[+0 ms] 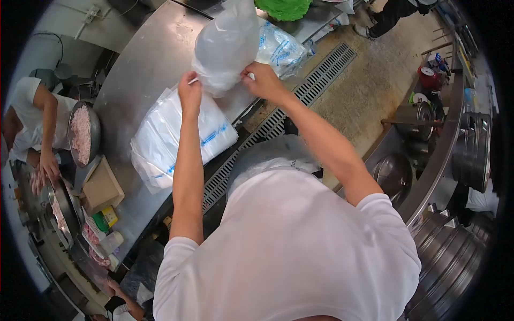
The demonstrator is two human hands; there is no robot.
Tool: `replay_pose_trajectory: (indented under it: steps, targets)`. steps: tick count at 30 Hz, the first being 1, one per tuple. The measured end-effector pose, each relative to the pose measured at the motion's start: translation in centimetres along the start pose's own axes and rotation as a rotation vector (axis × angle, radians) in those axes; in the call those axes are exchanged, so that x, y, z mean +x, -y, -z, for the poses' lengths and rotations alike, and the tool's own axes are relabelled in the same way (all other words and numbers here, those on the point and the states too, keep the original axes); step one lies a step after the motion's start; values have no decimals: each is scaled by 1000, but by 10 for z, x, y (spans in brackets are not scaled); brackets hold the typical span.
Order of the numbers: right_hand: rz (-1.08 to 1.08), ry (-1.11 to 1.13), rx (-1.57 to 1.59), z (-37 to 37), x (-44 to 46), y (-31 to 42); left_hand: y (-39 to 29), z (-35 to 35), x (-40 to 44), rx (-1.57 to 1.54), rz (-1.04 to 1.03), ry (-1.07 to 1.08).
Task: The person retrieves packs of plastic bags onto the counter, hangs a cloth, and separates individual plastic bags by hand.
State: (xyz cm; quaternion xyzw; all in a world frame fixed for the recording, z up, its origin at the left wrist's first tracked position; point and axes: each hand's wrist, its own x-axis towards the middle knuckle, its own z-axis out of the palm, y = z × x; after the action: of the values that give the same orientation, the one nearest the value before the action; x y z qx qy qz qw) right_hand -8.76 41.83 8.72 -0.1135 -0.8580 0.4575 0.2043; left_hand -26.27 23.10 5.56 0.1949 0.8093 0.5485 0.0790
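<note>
You have moderate light: pale glare on the steel table, sheen on the plastic bag. Your view bows at its edges; corners go black.

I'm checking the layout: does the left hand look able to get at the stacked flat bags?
Probably yes: the left hand is close to the stacked flat bags, and most of their top looks uncovered, but it seems to pinch the puffed-up bag, so would likely need to let go.
</note>
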Motion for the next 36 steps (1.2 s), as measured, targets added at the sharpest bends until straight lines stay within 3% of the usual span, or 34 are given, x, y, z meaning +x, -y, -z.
replay_pose_trajectory:
  steps: [1,2,5,8,13,17,21,24,27,30,36]
  targets:
    - [-135,122,142,12,2,6,-9,3,-3,-127,79,-4]
    - [-86,116,138,23,4,16,-18,7,-9,-232,45,-65]
    - [55,106,105,30,-3,34,-101,8,-41,-547,93,42]
    - [164,104,92,9,3,34,-67,-4,-24,-212,-37,19]
    - [-10,174,357,-4,-9,35,-26,0,10,-41,-174,51]
    - [-303,-266,355,5,16,23,-2,13,9,-387,41,100]
    - [41,-406,-83,11,41,10,-41,7,-5,-525,74,234]
    - [-194,-180,72,14,63,3,-39,-4,7,-474,132,215]
    - [-173,-154,-5,12,70,2,-44,-5,11,-451,130,284]
    - [-10,-198,-68,2,68,3,-50,-4,13,-438,140,297]
    - [-65,-249,187,-8,69,-11,-53,6,12,-386,60,367]
